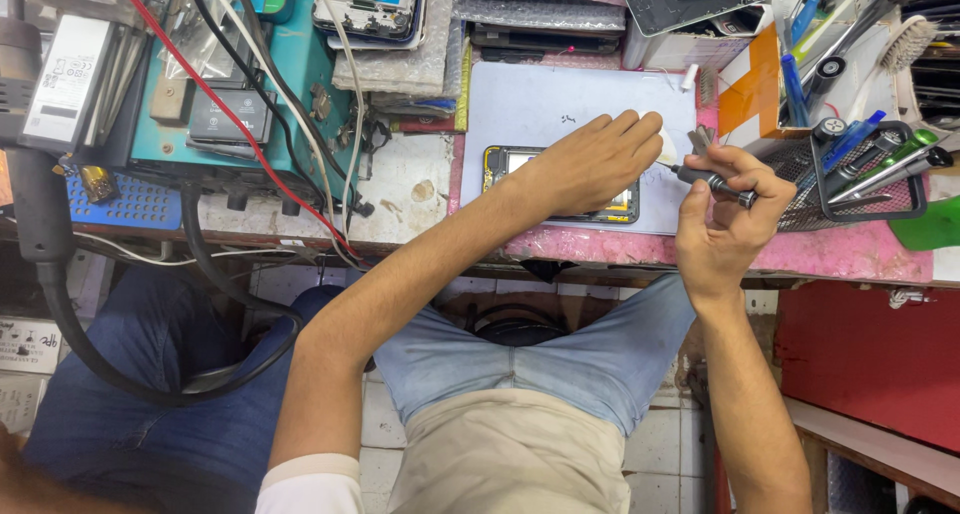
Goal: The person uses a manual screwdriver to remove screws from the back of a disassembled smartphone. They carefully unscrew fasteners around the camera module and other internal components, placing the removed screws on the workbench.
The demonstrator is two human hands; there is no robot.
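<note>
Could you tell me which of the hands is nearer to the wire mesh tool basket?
Right. The right hand, holding a screwdriver, sits just beside the basket; the left hand rests on the opened phone, farther away.

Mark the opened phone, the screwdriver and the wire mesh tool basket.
opened phone (500, 160), head view, exposed left end.
screwdriver (703, 178), head view, dark handle by the fingers.
wire mesh tool basket (868, 212), head view, front rim.

Mat (560, 104) bare behind phone (500, 159); mesh basket (800, 164) crowds right.

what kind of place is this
Probably a phone repair bench: an opened phone lies under the left hand, the right hand holds a small screwdriver, and a mesh tray holds more tools.
</note>
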